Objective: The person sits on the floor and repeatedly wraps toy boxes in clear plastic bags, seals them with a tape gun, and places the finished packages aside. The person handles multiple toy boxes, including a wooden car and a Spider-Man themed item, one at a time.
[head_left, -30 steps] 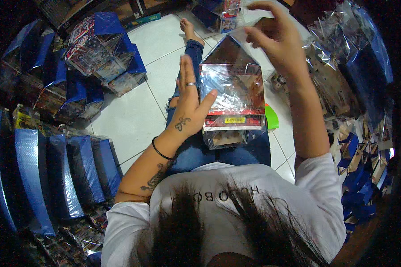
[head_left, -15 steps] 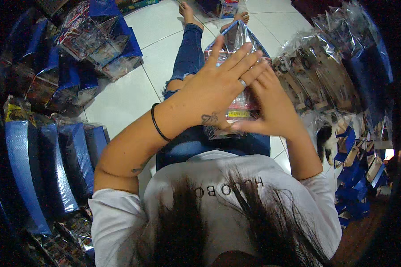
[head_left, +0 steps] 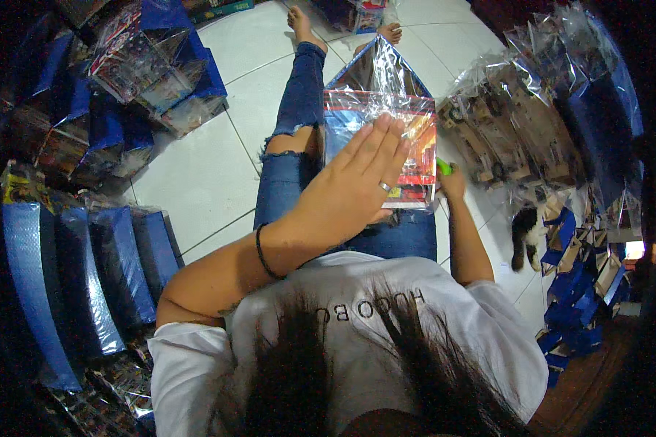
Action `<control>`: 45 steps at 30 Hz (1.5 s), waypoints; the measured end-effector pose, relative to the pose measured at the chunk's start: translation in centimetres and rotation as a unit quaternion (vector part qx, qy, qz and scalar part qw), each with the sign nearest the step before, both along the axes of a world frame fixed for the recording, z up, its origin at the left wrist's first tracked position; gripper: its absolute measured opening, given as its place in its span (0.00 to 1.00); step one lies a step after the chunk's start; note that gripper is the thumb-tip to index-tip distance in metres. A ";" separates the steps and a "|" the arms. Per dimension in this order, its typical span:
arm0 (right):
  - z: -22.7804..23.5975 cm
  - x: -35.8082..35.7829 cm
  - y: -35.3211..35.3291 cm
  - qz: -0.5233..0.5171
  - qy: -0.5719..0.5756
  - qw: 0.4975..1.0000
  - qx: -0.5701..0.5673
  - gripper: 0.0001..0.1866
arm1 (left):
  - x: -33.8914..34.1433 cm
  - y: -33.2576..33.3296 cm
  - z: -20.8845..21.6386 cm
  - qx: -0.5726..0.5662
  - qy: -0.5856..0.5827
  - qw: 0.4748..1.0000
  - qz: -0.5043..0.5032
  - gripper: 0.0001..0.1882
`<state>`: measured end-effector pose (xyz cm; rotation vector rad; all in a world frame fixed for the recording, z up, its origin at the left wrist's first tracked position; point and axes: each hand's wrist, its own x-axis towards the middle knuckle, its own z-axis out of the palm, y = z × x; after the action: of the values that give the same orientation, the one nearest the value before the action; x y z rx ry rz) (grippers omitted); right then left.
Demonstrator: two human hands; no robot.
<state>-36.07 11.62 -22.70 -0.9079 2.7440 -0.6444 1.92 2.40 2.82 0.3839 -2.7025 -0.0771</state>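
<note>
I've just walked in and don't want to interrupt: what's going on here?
A seated person has a plastic-wrapped box on their lap. The left hand lies flat across it. The right hand is by the box's right edge, at a green object; whether it grips that is unclear. Blue packages stand in a row at the left.

The head-worn fisheye view faces steeply down, close above the white shirt (head_left: 481, 328) at bottom centre, past the left hand (head_left: 358, 175) mid-frame, toward the bare feet (head_left: 299, 25) at top centre.
</note>
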 end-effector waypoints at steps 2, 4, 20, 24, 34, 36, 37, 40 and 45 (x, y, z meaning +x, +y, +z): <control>7.4 0.5 -0.3 -0.019 -0.028 0.997 -0.070 0.26 | -0.1 0.0 0.0 -0.021 0.010 1.000 0.003 0.51; 16.8 2.0 -1.3 -0.089 -0.140 0.948 -0.271 0.23 | -0.1 0.2 -0.2 -0.034 0.012 0.999 0.009 0.50; 48.6 32.9 -13.6 0.720 0.246 0.534 0.369 0.17 | -0.7 0.0 -2.1 -0.081 0.056 0.995 0.030 0.49; 42.6 22.8 -11.1 0.777 0.335 0.531 -0.029 0.31 | -0.1 -0.1 -2.0 -0.086 0.111 0.990 0.031 0.29; 34.6 8.6 3.8 0.536 0.306 0.786 -0.027 0.42 | 1.4 0.0 -1.2 -0.004 0.065 0.998 -0.023 0.48; 32.1 8.0 2.9 0.561 0.299 0.770 -0.049 0.41 | 1.5 0.1 -1.3 0.017 0.067 0.997 -0.033 0.47; 31.1 7.5 2.3 0.529 0.267 0.805 -0.005 0.36 | 1.6 0.2 -1.3 0.012 0.072 0.997 -0.033 0.47; 25.9 6.9 -1.3 0.624 0.416 0.400 0.527 0.17 | 2.5 0.5 -1.8 0.009 0.061 0.998 -0.024 0.43; 13.0 2.3 0.1 0.499 0.141 0.842 0.149 0.20 | 2.9 -0.4 -0.3 -0.093 0.101 0.989 -0.046 0.42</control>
<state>-33.82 11.74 -9.69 -2.1722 1.9803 0.1256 4.84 2.04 2.56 0.1850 -2.4998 0.1039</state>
